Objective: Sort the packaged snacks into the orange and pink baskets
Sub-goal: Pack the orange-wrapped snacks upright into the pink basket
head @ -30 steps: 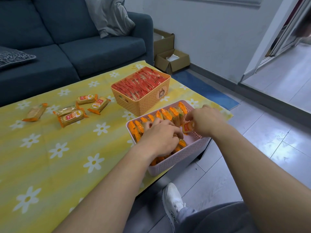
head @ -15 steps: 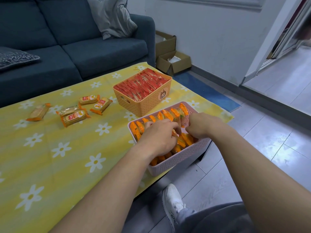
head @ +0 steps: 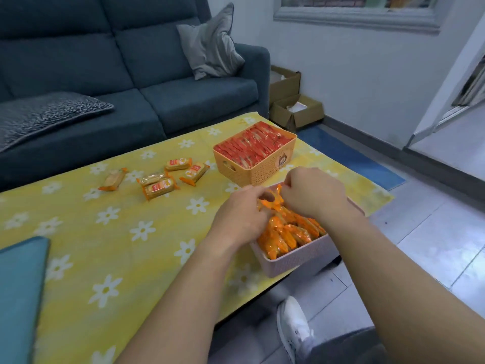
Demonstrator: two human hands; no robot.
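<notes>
1. The fingers of my left hand curl down onto the orange packs at the far end of the pink basket. The back of the hand hides the tips, so I cannot tell whether they grip or only press. I think they are bracing the row so it does not topple. The fingers of my right hand pinch one packet by its crimped end, between the two hands. Held by the seal, it should be easy to steer on edge into the gap.
2. Far to the left, five loose snacks lie flat on the tabletop, well apart from both baskets. They are not yet sorted.
3. The orange basket stands just beyond my hands, packed with red packs on edge. It looks full.
4. The pink basket sits at the tabletop's near right corner, close to the edge. Its orange packs stand on edge in rows, which I take to be for fitting more in. The pinched packet is over its far end.
5. The loose five match the orange kind, so I judge they belong in the pink basket.
</notes>
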